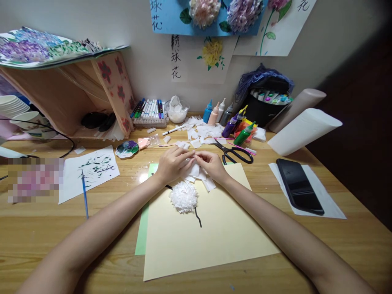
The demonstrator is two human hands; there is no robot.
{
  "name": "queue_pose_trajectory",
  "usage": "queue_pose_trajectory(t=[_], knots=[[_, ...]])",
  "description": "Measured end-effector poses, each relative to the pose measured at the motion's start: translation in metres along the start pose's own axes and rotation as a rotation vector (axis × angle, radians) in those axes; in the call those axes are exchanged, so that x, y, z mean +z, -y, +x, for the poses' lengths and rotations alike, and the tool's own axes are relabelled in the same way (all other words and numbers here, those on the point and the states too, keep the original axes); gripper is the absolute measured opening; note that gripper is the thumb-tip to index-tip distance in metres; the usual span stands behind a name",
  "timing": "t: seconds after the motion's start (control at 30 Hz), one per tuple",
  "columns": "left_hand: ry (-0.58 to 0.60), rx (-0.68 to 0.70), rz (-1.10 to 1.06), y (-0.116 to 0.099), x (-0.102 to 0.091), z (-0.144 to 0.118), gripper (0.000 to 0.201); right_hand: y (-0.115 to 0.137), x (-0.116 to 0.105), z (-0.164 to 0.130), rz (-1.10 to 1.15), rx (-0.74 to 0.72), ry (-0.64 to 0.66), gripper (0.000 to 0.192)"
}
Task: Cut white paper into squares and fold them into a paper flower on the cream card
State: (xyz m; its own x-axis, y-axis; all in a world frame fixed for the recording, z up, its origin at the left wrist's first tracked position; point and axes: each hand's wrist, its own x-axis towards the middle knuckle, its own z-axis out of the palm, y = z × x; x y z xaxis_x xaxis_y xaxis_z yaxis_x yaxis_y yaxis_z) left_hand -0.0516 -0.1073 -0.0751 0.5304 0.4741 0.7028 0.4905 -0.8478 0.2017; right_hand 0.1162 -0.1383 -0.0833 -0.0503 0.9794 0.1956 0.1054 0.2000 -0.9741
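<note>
My left hand (172, 164) and right hand (211, 164) meet over a small heap of thin white paper squares (199, 174) at the top edge of the smooth pale-yellow card sheet (208, 237). The fingers of both hands are curled shut, pinching one soft white piece between them. Just below sits a ruffled white paper pom-pom flower (183, 197) with a thin dark stem. Black-handled metal scissors (234, 153) lie near my right hand on the grainy wooden bench (306, 245).
</note>
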Motion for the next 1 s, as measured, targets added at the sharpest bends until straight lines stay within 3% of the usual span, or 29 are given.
queue_pose_trajectory(t=[0.3,0.63,0.87,1.0], knots=[[-0.032,-0.019,-0.053,0.0,-0.001,0.0,0.011,0.004,0.001,-0.003,-0.223,-0.071,-0.021,0.02],[-0.041,-0.406,-0.165,0.001,-0.002,0.005,0.012,0.005,-0.002,-0.003,-0.305,-0.106,-0.057,0.012],[-0.163,-0.645,-0.314,0.013,0.0,0.006,0.015,0.002,-0.003,0.001,-0.178,-0.008,-0.099,0.014],[-0.253,-0.827,-0.369,0.027,0.007,0.002,0.016,-0.004,-0.005,0.007,-0.09,0.056,-0.221,0.018]])
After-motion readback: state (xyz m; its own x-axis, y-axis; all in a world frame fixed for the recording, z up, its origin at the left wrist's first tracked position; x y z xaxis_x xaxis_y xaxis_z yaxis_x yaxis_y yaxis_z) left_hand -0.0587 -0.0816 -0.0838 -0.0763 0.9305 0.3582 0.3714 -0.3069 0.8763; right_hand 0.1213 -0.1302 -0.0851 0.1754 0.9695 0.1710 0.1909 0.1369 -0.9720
